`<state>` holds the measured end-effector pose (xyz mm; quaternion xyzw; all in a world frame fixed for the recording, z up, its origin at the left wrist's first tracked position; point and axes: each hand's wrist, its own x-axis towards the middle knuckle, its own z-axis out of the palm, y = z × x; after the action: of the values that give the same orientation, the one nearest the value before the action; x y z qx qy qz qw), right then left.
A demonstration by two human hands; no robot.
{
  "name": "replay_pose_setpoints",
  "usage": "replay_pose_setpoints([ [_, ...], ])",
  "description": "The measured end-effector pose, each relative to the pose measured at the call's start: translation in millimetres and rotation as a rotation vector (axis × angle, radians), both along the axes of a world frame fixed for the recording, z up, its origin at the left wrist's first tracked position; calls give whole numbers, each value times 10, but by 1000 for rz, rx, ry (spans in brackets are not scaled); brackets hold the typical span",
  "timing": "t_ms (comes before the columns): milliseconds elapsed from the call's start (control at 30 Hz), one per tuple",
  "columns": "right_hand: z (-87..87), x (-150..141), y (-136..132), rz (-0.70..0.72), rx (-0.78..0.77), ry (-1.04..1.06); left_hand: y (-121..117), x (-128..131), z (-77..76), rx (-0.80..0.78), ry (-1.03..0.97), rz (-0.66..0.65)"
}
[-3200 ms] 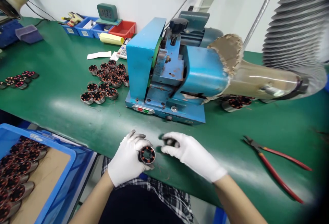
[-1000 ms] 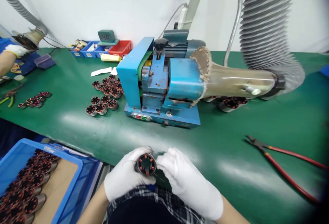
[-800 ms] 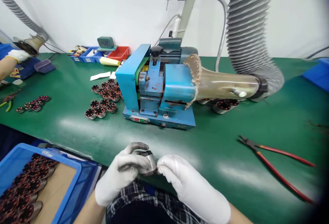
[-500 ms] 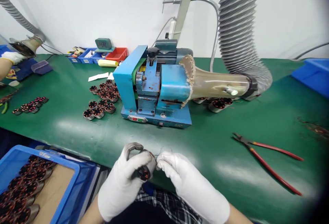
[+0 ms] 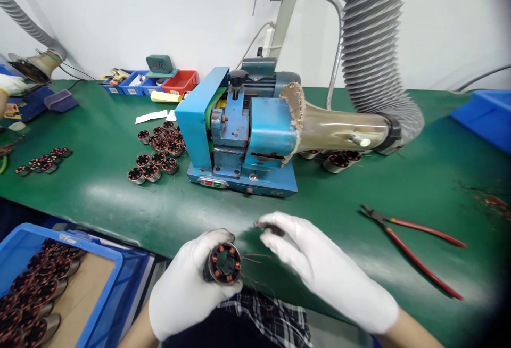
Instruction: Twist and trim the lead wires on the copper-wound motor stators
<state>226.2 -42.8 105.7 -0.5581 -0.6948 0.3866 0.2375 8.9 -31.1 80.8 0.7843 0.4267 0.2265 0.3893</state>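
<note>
My left hand (image 5: 191, 279), in a white glove, is closed round a motor stator (image 5: 224, 264) near the table's front edge. The stator's round face with copper windings points up toward me, and thin copper wire ends (image 5: 255, 258) stick out from its right side. To the right of it, my right hand (image 5: 295, 247), gloved in white with dark-stained fingertips, is apart from the stator. Its thumb and fingers are parted, and nothing shows between them. The blue belt grinding machine (image 5: 239, 135) stands beyond both hands.
Several stators (image 5: 159, 151) stand left of the machine, and others (image 5: 339, 160) under its suction duct (image 5: 339, 127). Red-handled cutters (image 5: 415, 249) lie at right. A blue tray (image 5: 115, 268) holds more stators at lower left. A co-worker's gloved hand (image 5: 11, 85) is at far left.
My right hand has let go of the wires and moved right, its fingers parting. My left hand has turned the stator so that its wound face shows.
</note>
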Motion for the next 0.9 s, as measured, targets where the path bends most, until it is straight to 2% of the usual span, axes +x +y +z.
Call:
replay_pose_setpoints([
  [33,42,3,-36,11,159,-90,5,3,7,-68,-8,28],
  [100,104,-20,-110,134,340,-171,16,15,34,-171,-32,47],
  [167,133,-63,-163,222,398,-213,27,33,73,-239,-53,32],
  [233,129,-107,-180,203,433,-291,30,51,103,-275,-58,32],
  [333,84,-157,-158,230,434,-423,19,59,96,-298,-68,49],
  [467,72,-170,-145,354,311,-492,5,31,17,-329,-107,75],
  [667,179,-176,-195,95,379,-403,-1,6,0,-335,-101,66],
  [800,89,-243,-153,252,316,-468,-10,49,61,-258,-64,26],
  [900,43,-253,-140,311,450,-618,-13,59,46,-275,-83,28],
])
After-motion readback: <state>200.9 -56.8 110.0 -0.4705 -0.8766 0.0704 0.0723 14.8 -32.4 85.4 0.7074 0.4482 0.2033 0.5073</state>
